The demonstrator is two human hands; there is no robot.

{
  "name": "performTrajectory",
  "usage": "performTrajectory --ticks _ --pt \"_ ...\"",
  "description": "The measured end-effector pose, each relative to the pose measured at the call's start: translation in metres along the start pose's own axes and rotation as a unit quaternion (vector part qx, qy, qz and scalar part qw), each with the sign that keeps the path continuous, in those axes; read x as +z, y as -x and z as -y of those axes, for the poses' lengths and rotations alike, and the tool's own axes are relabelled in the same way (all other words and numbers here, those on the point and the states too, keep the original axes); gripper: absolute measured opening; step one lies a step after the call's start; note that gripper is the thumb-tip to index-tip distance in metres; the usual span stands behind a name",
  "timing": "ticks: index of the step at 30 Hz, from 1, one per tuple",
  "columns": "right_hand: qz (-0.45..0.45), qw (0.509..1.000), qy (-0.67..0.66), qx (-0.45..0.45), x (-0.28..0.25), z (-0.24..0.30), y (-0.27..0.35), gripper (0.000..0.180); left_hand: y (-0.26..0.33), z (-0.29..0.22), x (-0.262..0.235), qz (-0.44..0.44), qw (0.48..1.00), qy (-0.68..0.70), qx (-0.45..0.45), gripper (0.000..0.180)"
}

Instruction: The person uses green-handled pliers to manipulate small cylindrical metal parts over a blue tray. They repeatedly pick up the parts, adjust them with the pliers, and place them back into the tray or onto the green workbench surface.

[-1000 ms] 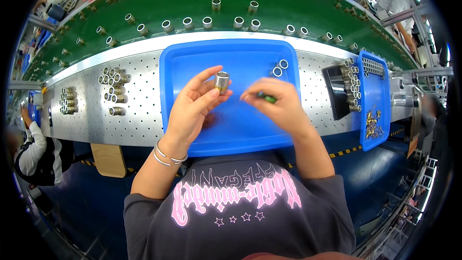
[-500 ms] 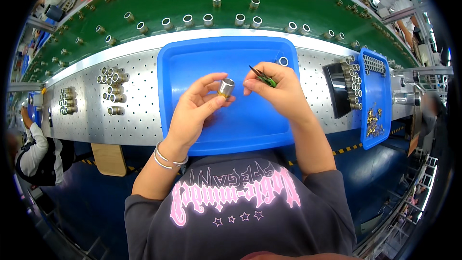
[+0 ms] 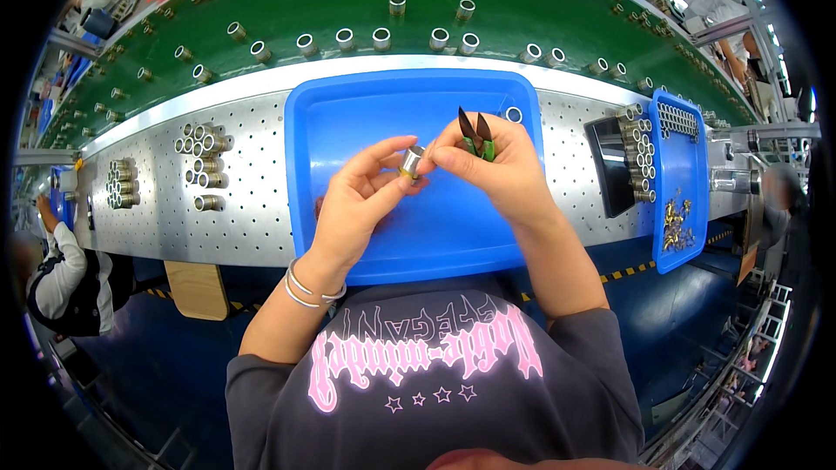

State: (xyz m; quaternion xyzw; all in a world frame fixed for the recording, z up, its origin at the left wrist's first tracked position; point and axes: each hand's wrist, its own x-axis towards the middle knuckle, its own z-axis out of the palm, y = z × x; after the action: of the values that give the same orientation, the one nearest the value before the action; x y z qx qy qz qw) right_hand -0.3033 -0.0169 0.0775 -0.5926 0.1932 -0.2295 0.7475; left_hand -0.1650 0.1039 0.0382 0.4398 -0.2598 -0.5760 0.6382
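My left hand (image 3: 361,200) pinches a small silver metal cylinder (image 3: 410,162) with a brass end over the big blue tray (image 3: 348,113). My right hand (image 3: 496,170) holds green-handled tweezers (image 3: 475,132), their dark tips pointing up and away, while its thumb and forefinger touch the cylinder from the right. Both hands meet above the tray's middle. A single metal ring (image 3: 514,114) lies in the tray's far right corner.
A perforated metal bench (image 3: 244,209) carries groups of silver cylinders (image 3: 202,165) at the left. A narrow blue tray (image 3: 679,183) at the right holds cylinders and gold parts. Behind runs a green conveyor (image 3: 348,0) with several upright cylinders. Another person (image 3: 61,278) is at the left.
My right hand picked up the tweezers from the tray and came left to the cylinder. One of the two rings at the tray's far right corner is gone. My left hand lowered slightly.
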Motion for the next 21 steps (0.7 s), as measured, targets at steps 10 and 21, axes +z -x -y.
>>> performTrajectory --ticks 10,21 --pt "-0.19 0.975 -0.117 -0.024 -0.015 -0.01 -0.011 0.008 0.006 0.001 0.007 0.021 1.0 0.007 0.018 0.05" --pt "-0.083 0.979 -0.062 -0.177 -0.003 0.018 0.008 0.003 0.002 0.004 0.009 -0.057 0.997 0.053 0.008 0.042"
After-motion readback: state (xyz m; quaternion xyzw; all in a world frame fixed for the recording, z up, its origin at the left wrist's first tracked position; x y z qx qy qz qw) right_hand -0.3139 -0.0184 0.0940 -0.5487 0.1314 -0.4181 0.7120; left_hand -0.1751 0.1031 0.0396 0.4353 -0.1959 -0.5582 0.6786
